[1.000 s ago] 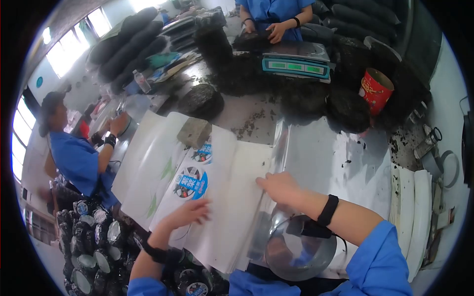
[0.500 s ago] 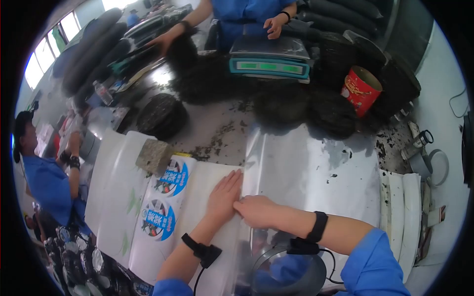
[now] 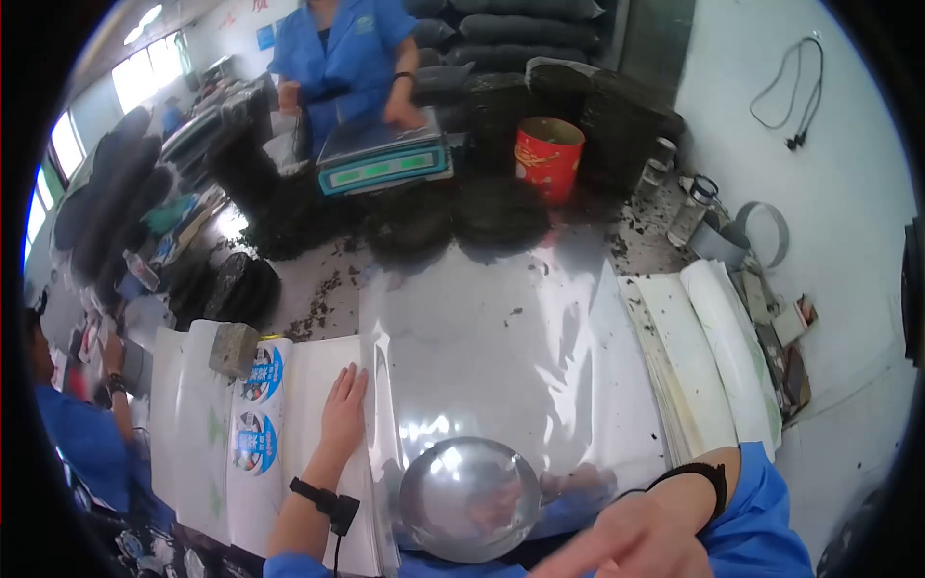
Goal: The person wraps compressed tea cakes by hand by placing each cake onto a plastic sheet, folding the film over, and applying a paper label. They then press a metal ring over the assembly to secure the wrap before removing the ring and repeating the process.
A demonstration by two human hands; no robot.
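Observation:
My left hand [image 3: 345, 412] lies flat, fingers stretched out, on a stack of white sheets [image 3: 313, 376] at its right edge. Beside it a smooth, shiny sheet [image 3: 482, 337] covers the middle of the table. On the near part of that sheet rests a round, mirror-like metal dish [image 3: 469, 499]; its depth is hard to judge. My right hand [image 3: 641, 544] is at the bottom edge, right of the dish, slightly blurred. One finger stretches out leftward, the others are partly cut off, and I see nothing held.
A stone block [image 3: 234, 350] sits by blue-printed labels [image 3: 255, 443]. Dark round seaweed-like cakes [image 3: 501, 217], a scale [image 3: 381, 166] and a red tub [image 3: 549, 159] stand behind. White sheets [image 3: 694, 356] lie right. A co-worker [image 3: 342, 58] faces me; another [image 3: 82, 433] is left.
My right hand has left the sheet edge beside my left hand and moved right and down. My left hand stays on the stack. The view has turned right; the co-worker opposite now touches the scale.

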